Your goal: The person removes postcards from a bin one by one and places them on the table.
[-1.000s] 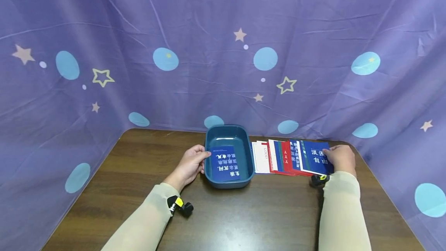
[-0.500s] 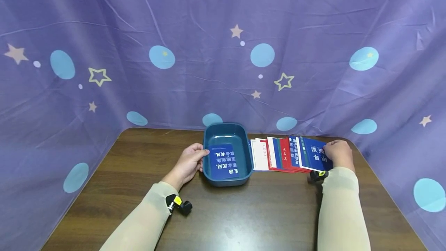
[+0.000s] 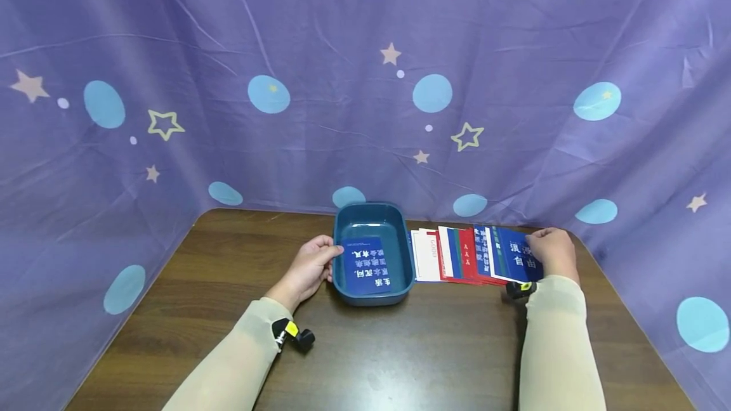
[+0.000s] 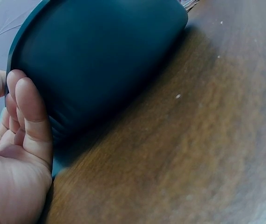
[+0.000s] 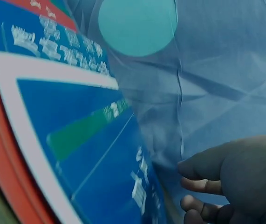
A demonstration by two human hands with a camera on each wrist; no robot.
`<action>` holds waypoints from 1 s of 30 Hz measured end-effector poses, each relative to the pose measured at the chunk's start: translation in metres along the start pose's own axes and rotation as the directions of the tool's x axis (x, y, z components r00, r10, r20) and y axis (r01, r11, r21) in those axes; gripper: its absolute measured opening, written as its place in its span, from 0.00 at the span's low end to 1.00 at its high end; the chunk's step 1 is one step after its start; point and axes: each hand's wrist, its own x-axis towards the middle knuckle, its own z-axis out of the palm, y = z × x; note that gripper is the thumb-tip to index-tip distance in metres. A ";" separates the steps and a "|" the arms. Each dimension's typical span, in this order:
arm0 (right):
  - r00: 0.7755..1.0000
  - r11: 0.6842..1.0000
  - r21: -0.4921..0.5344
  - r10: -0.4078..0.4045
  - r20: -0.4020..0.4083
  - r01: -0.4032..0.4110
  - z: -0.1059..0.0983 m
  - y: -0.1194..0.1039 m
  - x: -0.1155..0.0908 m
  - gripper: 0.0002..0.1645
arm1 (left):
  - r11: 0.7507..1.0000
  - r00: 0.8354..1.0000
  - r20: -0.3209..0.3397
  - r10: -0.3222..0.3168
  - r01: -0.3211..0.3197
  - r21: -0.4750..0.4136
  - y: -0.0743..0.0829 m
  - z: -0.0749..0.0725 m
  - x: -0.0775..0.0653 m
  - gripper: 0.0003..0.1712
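Observation:
A deep teal tray (image 3: 354, 300) stands on the table, with a blue card (image 3: 365, 265) printed with white characters inside. My left hand (image 3: 308, 268) pinches its left rim; in the left wrist view, fingers (image 4: 32, 109) lie against the outer wall. To the tray's right, several overlapping cards (image 3: 465, 255) in white, red, green and blue form a fanned row. My right hand (image 3: 554, 252) is at the right end, over the edge of the last blue card (image 3: 516, 262). In the right wrist view its fingers are loosely curled beside the cards, nothing between the visible fingertips.
The brown wooden table (image 3: 365, 354) runs back to a purple curtain (image 3: 342, 81) with stars and blue dots, which hangs behind and at both sides. The row of cards lies close to the back edge. Small black camera mounts (image 3: 294, 335) sit on both wrists.
My right thumb no longer shows on the last blue card, and that card reaches slightly farther right. My left hand and the tray keep their places; the head view has shifted a little.

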 end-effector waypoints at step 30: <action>0.639 0.785 0.265 -0.613 0.465 0.561 0.028 -0.202 -0.102 0.23 | 1.000 1.000 -0.012 0.010 -0.010 0.004 0.000 -0.001 -0.004 0.09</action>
